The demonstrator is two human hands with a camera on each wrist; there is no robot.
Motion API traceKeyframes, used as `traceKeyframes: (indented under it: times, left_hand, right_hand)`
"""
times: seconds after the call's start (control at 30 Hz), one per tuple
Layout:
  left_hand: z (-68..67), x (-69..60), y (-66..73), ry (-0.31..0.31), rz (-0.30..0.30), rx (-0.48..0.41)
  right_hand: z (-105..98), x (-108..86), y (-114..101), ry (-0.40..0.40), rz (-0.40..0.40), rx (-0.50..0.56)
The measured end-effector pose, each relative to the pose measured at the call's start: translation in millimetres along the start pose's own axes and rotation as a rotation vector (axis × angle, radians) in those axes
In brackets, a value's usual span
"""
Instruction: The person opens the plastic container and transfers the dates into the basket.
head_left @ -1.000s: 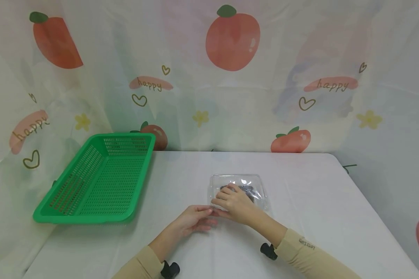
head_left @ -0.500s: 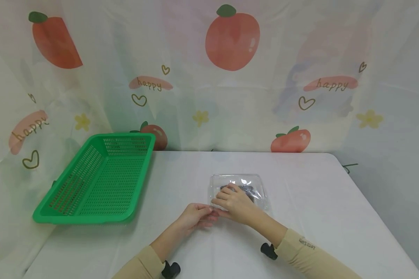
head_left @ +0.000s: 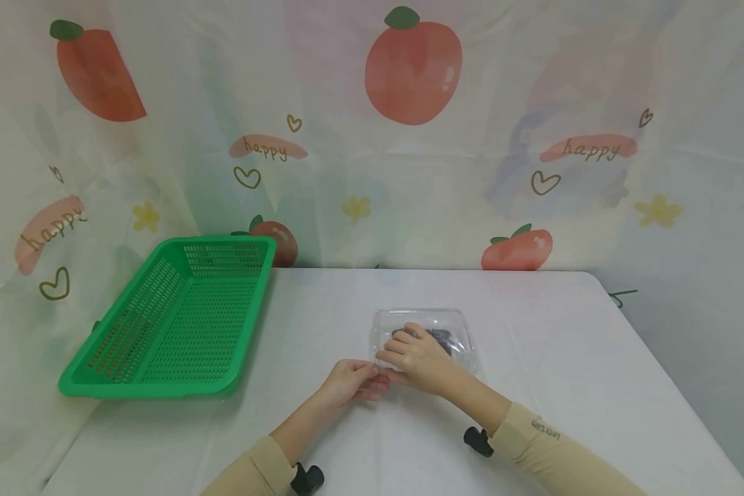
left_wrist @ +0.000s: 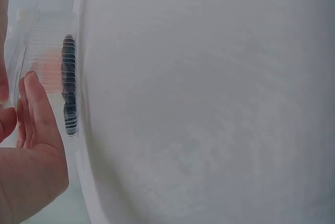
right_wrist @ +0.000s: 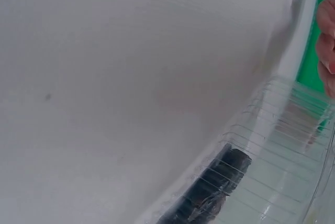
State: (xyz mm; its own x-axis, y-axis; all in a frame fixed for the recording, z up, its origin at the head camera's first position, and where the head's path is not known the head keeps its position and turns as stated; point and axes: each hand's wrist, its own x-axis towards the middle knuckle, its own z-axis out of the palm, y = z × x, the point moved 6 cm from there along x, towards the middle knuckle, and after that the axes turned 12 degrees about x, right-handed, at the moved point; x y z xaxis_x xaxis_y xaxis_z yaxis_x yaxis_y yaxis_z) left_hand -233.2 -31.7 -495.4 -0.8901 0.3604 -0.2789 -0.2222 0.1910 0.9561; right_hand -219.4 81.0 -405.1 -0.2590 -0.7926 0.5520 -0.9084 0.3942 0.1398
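Note:
A clear plastic box (head_left: 464, 350) stands on the table with dark pieces (head_left: 441, 337) inside. Its ribbed side (right_wrist: 275, 156) shows in the right wrist view, along with dark contents (right_wrist: 209, 187). At the box's near left corner, my left hand (head_left: 346, 384) pinches the edge between thumb and finger; in the left wrist view the hand's (left_wrist: 36, 166) other fingers extend along the side. My right hand (head_left: 423, 359) lies over the top, fingers bent, its thumb at the near edge close to the left fingertips. It hides part of the contents.
A green perforated basket (head_left: 232, 382) stands at the left of the white table (head_left: 533, 413), its far end near the back edge. A patterned cloth (head_left: 446, 179) hangs behind the table and at both sides.
My left hand has shifted slightly up and to the right, closer against the right thumb. The right hand and the box have barely moved.

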Motion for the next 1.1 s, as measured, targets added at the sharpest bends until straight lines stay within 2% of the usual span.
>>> traceKeyframes:
  times: [0.2, 0.53, 0.83, 1.1]
  left_hand:
    - [0.5, 0.5, -1.4, -0.008, -0.023, -0.016]
    - [0.3, -1.5, -1.7, -0.023, -0.068, -0.013]
    - [0.2, 1.7, -6.7, -0.01, -0.109, -0.058]
    - [1.0, 1.7, -9.1, -0.035, -0.124, -0.104]
  right_hand:
    - [-5.4, 2.4, 3.1, -0.015, 0.006, -0.017]
    - [-26.5, 8.7, 22.7, 0.028, 0.04, -0.053]
    - [-48.4, 5.5, 51.5, 0.114, 0.096, -0.117]
    - [-59.3, 2.5, 85.1, 0.169, 0.172, -0.18]
